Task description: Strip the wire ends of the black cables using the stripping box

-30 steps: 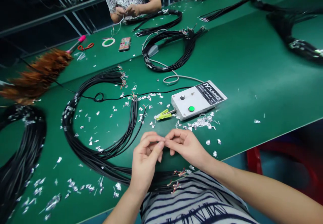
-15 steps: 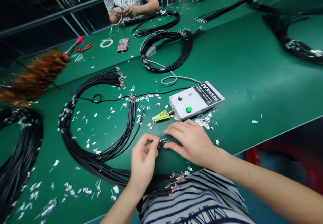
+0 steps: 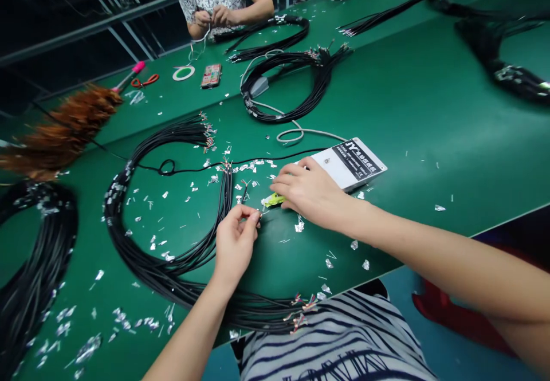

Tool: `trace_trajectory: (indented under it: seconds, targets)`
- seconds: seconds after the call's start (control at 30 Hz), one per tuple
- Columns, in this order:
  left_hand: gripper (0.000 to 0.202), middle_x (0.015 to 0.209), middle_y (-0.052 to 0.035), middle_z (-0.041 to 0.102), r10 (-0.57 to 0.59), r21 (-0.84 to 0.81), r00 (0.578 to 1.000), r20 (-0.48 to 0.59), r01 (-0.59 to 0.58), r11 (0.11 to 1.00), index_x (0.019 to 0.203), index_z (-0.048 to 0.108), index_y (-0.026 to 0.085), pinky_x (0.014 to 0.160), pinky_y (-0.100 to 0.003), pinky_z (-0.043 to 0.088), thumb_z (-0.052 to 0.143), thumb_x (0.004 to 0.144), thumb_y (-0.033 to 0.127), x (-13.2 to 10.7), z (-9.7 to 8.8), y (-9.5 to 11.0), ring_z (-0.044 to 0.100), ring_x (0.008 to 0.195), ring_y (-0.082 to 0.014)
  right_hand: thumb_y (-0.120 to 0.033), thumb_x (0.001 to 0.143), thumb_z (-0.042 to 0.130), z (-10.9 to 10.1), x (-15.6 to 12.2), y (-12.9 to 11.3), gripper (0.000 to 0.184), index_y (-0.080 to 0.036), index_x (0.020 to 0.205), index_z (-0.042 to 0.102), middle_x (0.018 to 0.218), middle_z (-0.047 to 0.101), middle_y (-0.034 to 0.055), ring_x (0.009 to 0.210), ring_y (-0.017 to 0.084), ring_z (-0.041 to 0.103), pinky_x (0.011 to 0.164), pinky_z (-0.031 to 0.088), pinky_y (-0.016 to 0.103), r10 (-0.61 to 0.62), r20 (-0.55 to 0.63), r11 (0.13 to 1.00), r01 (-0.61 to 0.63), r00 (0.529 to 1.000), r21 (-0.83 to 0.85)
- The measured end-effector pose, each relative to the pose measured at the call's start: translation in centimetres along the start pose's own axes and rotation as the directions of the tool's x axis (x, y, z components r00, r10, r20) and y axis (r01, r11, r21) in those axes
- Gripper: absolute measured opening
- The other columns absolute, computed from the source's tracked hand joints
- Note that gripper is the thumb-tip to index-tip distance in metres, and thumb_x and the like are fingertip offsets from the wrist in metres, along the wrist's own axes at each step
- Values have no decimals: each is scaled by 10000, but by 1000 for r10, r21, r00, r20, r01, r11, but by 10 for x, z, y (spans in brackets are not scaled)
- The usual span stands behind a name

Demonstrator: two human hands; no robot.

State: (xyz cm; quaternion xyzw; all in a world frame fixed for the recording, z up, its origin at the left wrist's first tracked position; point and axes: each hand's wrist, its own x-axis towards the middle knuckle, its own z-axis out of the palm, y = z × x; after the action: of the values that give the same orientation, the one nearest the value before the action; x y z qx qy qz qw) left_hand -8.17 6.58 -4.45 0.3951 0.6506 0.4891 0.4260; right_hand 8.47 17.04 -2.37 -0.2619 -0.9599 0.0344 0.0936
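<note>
My left hand [image 3: 236,238] pinches the stripped end of a thin black cable, whose fine bare strands point toward a yellow-green clip [image 3: 273,200]. This clip sits at the front of a white control box [image 3: 350,179] with a black label reading JY. My right hand [image 3: 307,193] is closed over the clip, fingers covering its rear and the box's front with the button. A curved bundle of black cables [image 3: 115,220] lies to the left, with stripped ends near my left hand. Its other ends [image 3: 303,309], showing coloured wires, lie by the table's front edge.
Foil scraps [image 3: 88,348] litter the green table [image 3: 412,89]. More cable bundles [image 3: 32,266] lie at the left and a coiled one [image 3: 296,109] behind the box. A brown duster [image 3: 64,129], orange scissors [image 3: 145,80], tape roll [image 3: 183,73] and phone [image 3: 211,75] lie farther back. A co-worker [image 3: 221,3] sits opposite.
My right hand has moved up and left from beside the cable end onto the clip and box. My left hand has shifted slightly up and left, bringing the wire strands near the clip's tip.
</note>
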Motion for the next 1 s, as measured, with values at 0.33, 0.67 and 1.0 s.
trace_trajectory:
  seconds: [0.33, 0.67, 1.0]
  targets:
    - [206, 560, 47, 495, -8, 1, 999, -39, 8, 1000, 696, 565, 155, 391, -160, 288, 676, 736, 325, 21, 6, -12, 395, 416, -50, -76, 839, 611, 8, 16, 2, 162, -187, 724, 641, 744, 665, 55, 837, 228, 554, 743, 258, 365, -8, 70, 1000, 10, 997, -28]
    - [198, 541, 43, 501, -31, 6, 999, -14, 31, 999, 683, 553, 161, 392, -163, 288, 650, 723, 329, 29, 12, -15, 400, 412, -58, -104, 851, 646, 7, 14, 1, 131, -177, 742, 642, 727, 666, 27, 832, 215, 543, 754, 210, 359, -17, 45, 993, 22, 999, -115]
    - [196, 563, 45, 486, -12, 64, 1000, -12, 13, 998, 702, 556, 168, 406, -178, 273, 636, 740, 343, 29, 10, -19, 387, 429, -64, -209, 868, 672, 2, 6, 2, 38, -174, 871, 657, 925, 727, 65, 981, 262, 590, 822, 285, 391, -24, -16, 995, 23, 1000, -98]
